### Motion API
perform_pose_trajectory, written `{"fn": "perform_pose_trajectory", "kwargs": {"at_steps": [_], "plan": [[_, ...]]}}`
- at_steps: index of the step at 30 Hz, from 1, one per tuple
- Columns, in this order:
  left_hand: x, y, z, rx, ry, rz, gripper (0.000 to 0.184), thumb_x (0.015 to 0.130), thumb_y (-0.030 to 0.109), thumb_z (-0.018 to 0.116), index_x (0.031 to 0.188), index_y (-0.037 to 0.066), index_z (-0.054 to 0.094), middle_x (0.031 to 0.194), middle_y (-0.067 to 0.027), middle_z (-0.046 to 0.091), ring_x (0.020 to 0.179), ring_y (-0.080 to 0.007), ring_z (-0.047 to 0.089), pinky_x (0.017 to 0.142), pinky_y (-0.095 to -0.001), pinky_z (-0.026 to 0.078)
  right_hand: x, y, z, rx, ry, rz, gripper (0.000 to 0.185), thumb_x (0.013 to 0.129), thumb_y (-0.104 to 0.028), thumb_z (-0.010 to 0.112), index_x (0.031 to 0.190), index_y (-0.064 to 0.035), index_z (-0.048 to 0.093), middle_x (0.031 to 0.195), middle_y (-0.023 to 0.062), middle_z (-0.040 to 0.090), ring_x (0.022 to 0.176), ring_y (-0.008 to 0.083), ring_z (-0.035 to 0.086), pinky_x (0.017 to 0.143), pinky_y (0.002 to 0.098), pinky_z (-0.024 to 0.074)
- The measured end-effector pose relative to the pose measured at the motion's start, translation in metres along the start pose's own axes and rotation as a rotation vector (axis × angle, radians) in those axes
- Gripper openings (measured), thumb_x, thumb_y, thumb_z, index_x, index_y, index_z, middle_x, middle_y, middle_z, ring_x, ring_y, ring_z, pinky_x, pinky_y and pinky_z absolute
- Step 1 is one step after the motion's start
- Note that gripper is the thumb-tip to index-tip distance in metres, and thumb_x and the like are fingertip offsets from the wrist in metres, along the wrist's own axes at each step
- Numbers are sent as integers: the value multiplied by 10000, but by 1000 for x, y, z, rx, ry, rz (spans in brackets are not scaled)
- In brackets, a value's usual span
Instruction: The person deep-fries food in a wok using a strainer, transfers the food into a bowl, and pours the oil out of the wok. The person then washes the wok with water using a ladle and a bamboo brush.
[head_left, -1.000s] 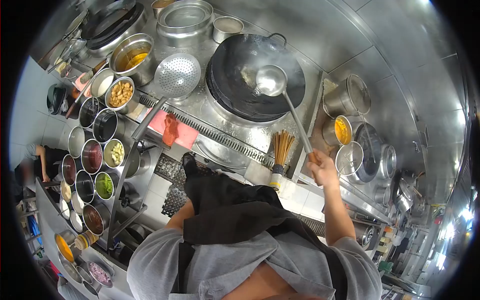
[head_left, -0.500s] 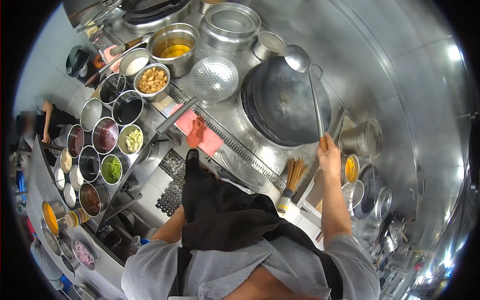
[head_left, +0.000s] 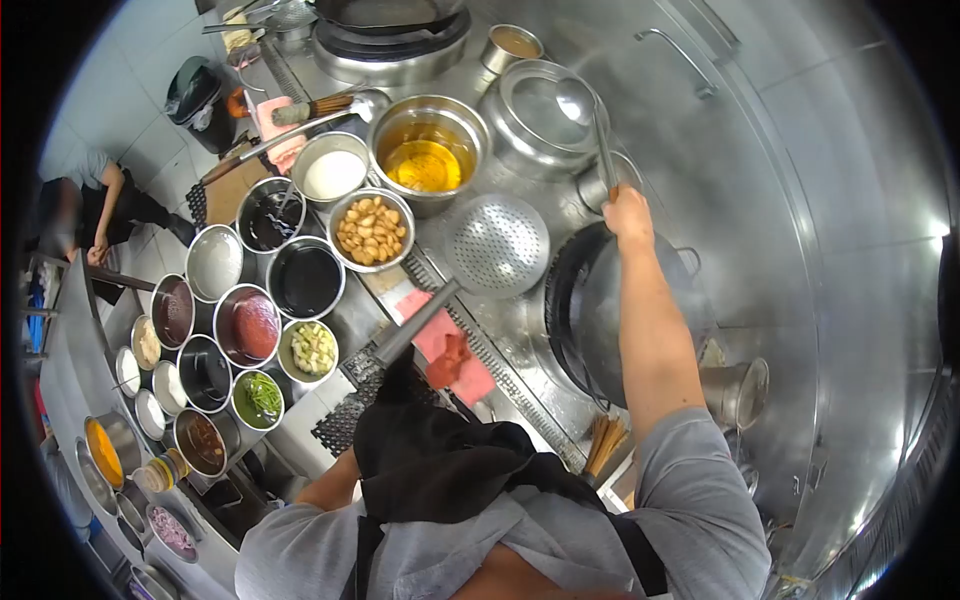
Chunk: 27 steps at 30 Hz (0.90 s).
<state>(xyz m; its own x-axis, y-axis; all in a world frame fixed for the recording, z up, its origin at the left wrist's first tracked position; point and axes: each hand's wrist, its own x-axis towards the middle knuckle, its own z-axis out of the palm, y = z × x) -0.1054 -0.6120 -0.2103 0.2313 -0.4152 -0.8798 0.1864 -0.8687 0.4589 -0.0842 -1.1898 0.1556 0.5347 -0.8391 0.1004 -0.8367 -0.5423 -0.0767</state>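
Note:
My right hand is closed round the handle of a long metal ladle. The ladle's bowl is over the steel pot at the back, which has a round lid or inner pan on top; I cannot tell whether they touch. Under my right forearm sits a dark wok on the range, partly hidden by the arm. To its left lies a perforated strainer, its thick handle pointing toward my apron. My left hand is out of sight behind the apron; only the left forearm shows.
Left of the strainer stand a pot of yellow oil, a bowl of garlic-like cloves and several sauce pots. Pink cloths lie on the range's front edge near a bamboo brush. Another person is at far left.
My right arm has reached forward and left, carrying the ladle from above the wok to above the steel pot. The camera view has shifted, so the range and pots appear lower and further right.

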Motion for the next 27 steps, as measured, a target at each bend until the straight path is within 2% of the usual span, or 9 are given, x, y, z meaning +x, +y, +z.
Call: {"fn": "perform_pose_trajectory", "kwargs": {"at_steps": [4, 8, 17, 19, 20, 22, 24, 25, 27], "plan": [[-20, -12, -22, -49, 34, -22, 219, 741, 209, 581, 764, 24, 697, 765, -203, 663, 715, -322, 655, 636, -404, 504, 47, -32, 36, 839, -440, 440, 151, 748, -70, 606, 864, 23, 578, 686, 163, 603, 497, 195, 556, 419, 298, 425], [-40, -27, -38, -76, 57, -18, 221, 741, 211, 582, 757, 24, 697, 756, -202, 663, 706, -319, 656, 628, -404, 503, 41, -38, 45, 1586, -257, 654, 83, 769, -20, 568, 815, 45, 543, 682, 157, 592, 500, 203, 538, 410, 260, 414], [-58, -33, -98, 123, 104, 235, 225, 739, 215, 584, 741, 22, 699, 736, -199, 664, 685, -314, 658, 610, -402, 501, -43, 40, -8, 1983, -110, 576, 161, 765, -36, 590, 880, 66, 543, 753, 195, 599, 509, 217, 534, 395, 259, 397], [17, -87, -116, 543, 101, 345, 241, 764, 244, 572, 693, 52, 698, 677, -153, 652, 660, -295, 652, 598, -401, 498, -83, 62, -34, 2008, -70, 599, 190, 762, -44, 598, 907, 67, 548, 768, 194, 601, 512, 209, 534, 396, 251, 395], [17, -72, -117, 1090, 281, 486, 242, 775, 226, 541, 674, 61, 686, 720, -151, 665, 693, -316, 656, 639, -426, 518, -106, 74, -44, 1981, -51, 576, 211, 762, -47, 600, 929, 70, 549, 779, 191, 603, 515, 203, 533, 396, 248, 394], [39, -58, -112, 1217, 283, 431, 204, 761, 167, 507, 707, 61, 673, 804, -169, 667, 731, -327, 657, 679, -455, 527, -154, 96, -64, 1911, 16, 578, 269, 767, -55, 597, 995, 78, 549, 811, 182, 602, 523, 185, 527, 394, 241, 390], [52, -43, -88, 511, 259, 478, 318, 798, 241, 544, 961, -2, 667, 1050, -234, 631, 989, -356, 607, 868, -400, 480, -200, 127, -75, 1932, -5, 505, 333, 773, -66, 592, 1058, 97, 534, 832, 171, 600, 533, 173, 527, 395, 232, 383], [19, 0, -59, 158, 218, 250, 430, 836, 338, 548, 1074, -10, 632, 1114, -197, 627, 1039, -341, 585, 928, -370, 437, -222, 140, -80, 1905, 7, 500, 351, 776, -72, 591, 1074, 102, 529, 836, 167, 600, 534, 171, 527, 395, 231, 381], [58, -20, -19, 256, 3, 376, 486, 861, 402, 535, 1131, 5, 611, 1115, -151, 637, 1017, -290, 596, 886, -372, 453, -265, 165, -86, 1899, 42, 512, 383, 769, -72, 591, 1094, 116, 519, 835, 165, 601, 531, 170, 527, 396, 231, 380]]}}
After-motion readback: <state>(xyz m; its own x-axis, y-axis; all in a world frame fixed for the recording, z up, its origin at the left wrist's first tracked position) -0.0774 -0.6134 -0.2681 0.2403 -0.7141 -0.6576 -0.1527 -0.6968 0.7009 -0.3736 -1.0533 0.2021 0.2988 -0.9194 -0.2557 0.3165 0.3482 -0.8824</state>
